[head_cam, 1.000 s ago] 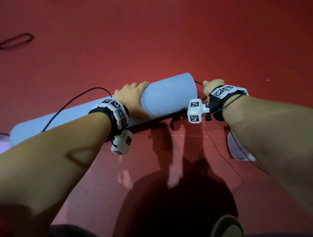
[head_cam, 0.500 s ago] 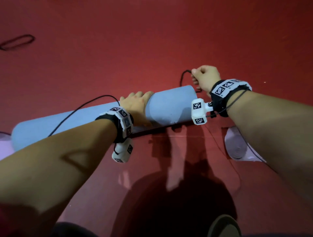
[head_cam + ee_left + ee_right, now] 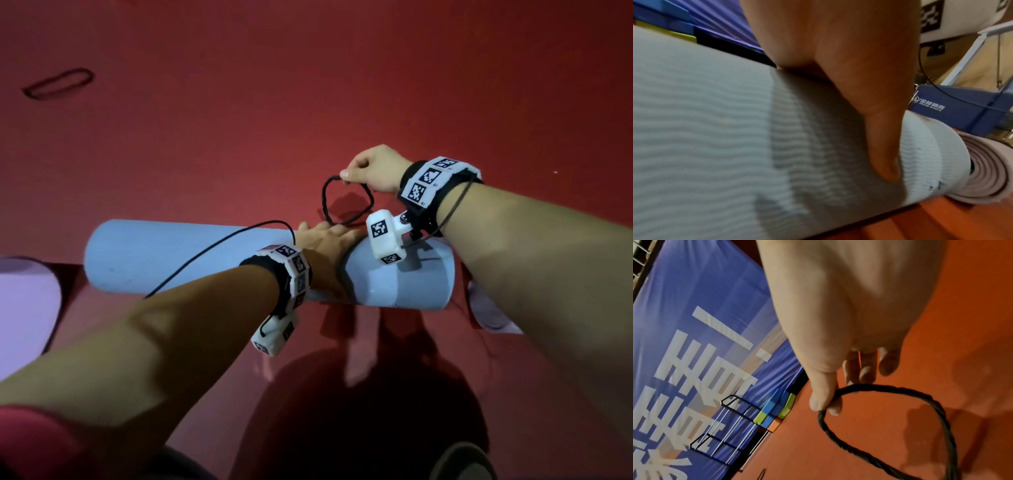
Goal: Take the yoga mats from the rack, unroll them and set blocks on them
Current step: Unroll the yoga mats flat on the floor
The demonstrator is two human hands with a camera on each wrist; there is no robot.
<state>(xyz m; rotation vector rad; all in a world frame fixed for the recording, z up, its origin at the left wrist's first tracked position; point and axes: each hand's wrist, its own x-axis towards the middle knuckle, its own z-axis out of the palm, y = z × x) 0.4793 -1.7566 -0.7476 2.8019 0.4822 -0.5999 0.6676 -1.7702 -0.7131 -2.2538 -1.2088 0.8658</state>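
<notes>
A rolled pale blue yoga mat (image 3: 178,260) (image 3: 715,129) lies across the red floor in front of me. My left hand (image 3: 325,246) (image 3: 849,81) rests flat on top of the roll, right of its middle, fingers laid over it. My right hand (image 3: 370,169) (image 3: 828,402) hovers beyond the mat's right end and pinches a black elastic band (image 3: 346,202) (image 3: 910,426) between thumb and forefinger; the loop hangs free of the mat. A rolled purple mat (image 3: 489,308) (image 3: 986,170) lies just past the blue roll's right end.
Another purple mat (image 3: 24,301) lies at the left edge of the head view. A second black band (image 3: 58,84) sits on the floor far left. In the right wrist view a wire rack (image 3: 725,426) and coloured blocks (image 3: 774,408) stand against a blue banner (image 3: 694,337).
My right hand drew the black band off the mat's right end and lifted it away. The blue roll shifted nearer and squarer across me; the left hand stayed on it.
</notes>
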